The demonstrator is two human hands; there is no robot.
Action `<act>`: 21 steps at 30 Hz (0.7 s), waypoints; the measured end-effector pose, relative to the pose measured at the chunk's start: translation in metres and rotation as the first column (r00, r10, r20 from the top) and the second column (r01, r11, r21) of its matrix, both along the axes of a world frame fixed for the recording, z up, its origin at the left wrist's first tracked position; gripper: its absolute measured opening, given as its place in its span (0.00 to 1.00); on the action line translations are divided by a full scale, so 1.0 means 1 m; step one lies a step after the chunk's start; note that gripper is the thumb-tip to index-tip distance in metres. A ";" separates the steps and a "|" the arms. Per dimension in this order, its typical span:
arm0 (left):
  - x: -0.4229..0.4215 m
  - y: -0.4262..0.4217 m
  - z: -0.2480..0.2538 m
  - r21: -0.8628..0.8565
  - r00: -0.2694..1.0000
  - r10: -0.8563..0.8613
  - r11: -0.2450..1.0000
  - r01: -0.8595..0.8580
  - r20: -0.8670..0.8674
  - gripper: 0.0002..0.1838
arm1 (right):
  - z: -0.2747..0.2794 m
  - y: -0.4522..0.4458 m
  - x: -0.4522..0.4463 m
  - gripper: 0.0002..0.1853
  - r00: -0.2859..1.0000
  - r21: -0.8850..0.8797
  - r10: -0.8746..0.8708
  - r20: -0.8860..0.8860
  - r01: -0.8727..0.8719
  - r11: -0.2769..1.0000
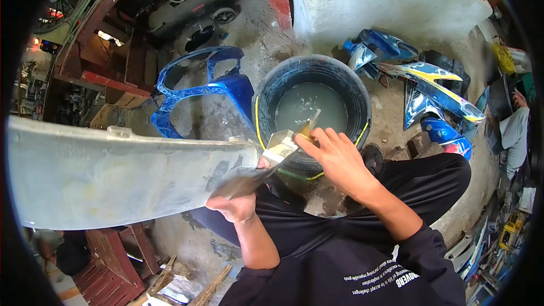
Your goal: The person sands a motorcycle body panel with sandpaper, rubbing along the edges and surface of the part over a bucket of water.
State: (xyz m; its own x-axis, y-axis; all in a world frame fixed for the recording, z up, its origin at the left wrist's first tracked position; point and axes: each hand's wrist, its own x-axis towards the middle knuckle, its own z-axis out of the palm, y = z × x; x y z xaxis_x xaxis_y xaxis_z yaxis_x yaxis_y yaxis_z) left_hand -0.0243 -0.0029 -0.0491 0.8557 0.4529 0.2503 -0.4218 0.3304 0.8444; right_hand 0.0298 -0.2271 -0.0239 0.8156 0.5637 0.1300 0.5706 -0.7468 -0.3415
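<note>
A long, pale grey plastic body panel (pixel 130 175) with a worn, scuffed surface reaches from the left edge to above the bucket. My left hand (pixel 235 207) grips its lower edge near the narrow end, and part of that hand is hidden behind the panel. At the bracket-like tip (pixel 279 146), the fingers of my right hand (pixel 340 161) are pinched on a thin yellowish-brown sheet (pixel 306 134), pressed against the tip. Below them stands a black bucket (pixel 266 85) holding cloudy water (pixel 311 105).
A blue plastic fairing frame (pixel 232 88) lies left of the bucket. Several blue, white and yellow fairing pieces (pixel 430 88) rest to the right by a low wall (pixel 391 3). Behind is an air compressor (pixel 195 0). Another person's sleeve (pixel 514 139) shows at far right.
</note>
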 end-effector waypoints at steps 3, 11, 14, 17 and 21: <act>0.005 -0.006 0.007 0.021 1.000 -0.023 1.000 0.023 0.003 0.54 | 0.002 0.003 0.009 0.29 1.000 0.015 -0.001 0.006 0.001 1.000; 0.004 -0.009 0.010 0.049 0.993 0.084 0.996 -0.080 -0.083 0.56 | -0.005 0.000 0.011 0.28 0.999 0.134 -0.008 -0.050 0.014 0.991; -0.005 0.006 -0.012 0.089 0.997 -0.072 0.993 0.075 -0.036 0.52 | -0.004 0.008 0.019 0.27 0.996 0.163 0.001 -0.091 0.014 0.987; -0.007 0.013 -0.024 0.073 0.999 -0.049 0.996 0.051 -0.018 0.51 | 0.000 -0.006 0.011 0.26 0.991 0.229 0.010 -0.133 0.021 0.973; -0.005 0.001 -0.016 0.079 0.999 -0.038 0.996 0.039 -0.009 0.50 | -0.003 -0.003 0.014 0.25 0.988 0.221 -0.010 -0.157 0.045 0.974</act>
State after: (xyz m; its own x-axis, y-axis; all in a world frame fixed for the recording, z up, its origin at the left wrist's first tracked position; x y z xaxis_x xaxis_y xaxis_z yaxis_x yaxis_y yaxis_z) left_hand -0.0290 -0.0016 -0.0653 0.8741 0.3985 0.2778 -0.4040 0.2785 0.8714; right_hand 0.0440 -0.2298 -0.0265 0.8505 0.5116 0.1218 0.4784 -0.6563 -0.5835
